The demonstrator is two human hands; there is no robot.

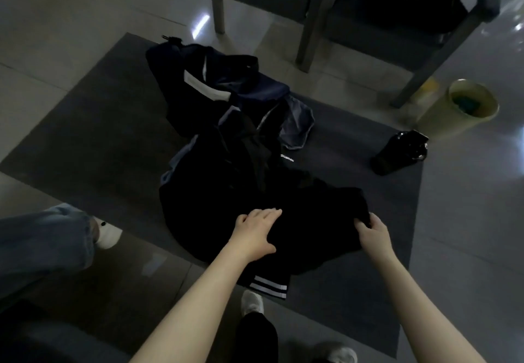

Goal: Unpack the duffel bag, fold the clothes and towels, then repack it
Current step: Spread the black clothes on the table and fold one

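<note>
Your left grip (256, 229) lies flat on the black garment (317, 221), right grip (371, 233) pinches its edge; looks limp and light, so take corners.

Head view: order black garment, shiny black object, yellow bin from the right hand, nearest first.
1. black garment: gripped by the right hand, front centre.
2. shiny black object: beyond the hand, at the right edge of the mat.
3. yellow bin: farthest, off to the right past the mat.
</note>
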